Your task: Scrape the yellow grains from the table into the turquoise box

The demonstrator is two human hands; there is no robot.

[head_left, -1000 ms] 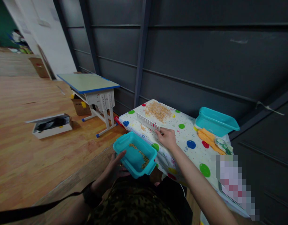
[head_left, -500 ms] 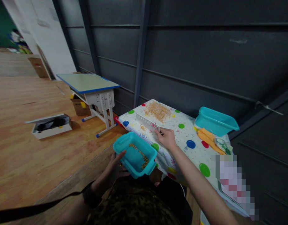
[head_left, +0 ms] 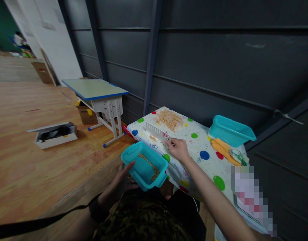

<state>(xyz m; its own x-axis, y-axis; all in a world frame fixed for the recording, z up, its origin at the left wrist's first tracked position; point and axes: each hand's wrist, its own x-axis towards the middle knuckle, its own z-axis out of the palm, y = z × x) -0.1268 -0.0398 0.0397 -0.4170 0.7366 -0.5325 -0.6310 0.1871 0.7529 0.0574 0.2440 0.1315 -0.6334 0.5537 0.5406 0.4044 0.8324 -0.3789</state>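
My left hand [head_left: 125,179] grips the side of a turquoise plastic basin [head_left: 133,170], its thumb over the rim. Beans [head_left: 154,169] lie in a line along the basin's floor, just below the table's near edge. Closed round the near end of a white slotted plastic strip [head_left: 156,131] is my right hand [head_left: 178,149]. The strip stands on edge on the polka-dot tablecloth [head_left: 179,135]. A small cluster of beans [head_left: 152,138] lies on its near side. Beyond it a broad patch of tan beans [head_left: 170,119] is spread on the cloth.
A second turquoise basin [head_left: 230,130] stands at the table's right by the dark panelled wall [head_left: 206,67]. Orange gloves [head_left: 224,149] lie before it. To the left are a school desk [head_left: 96,88] and an open white box [head_left: 56,138] on the floor. Far left, a person sits.
Both hands, the basin and the beans stay almost in place. The strip's slots show more clearly, as it has tilted slightly in my right hand.
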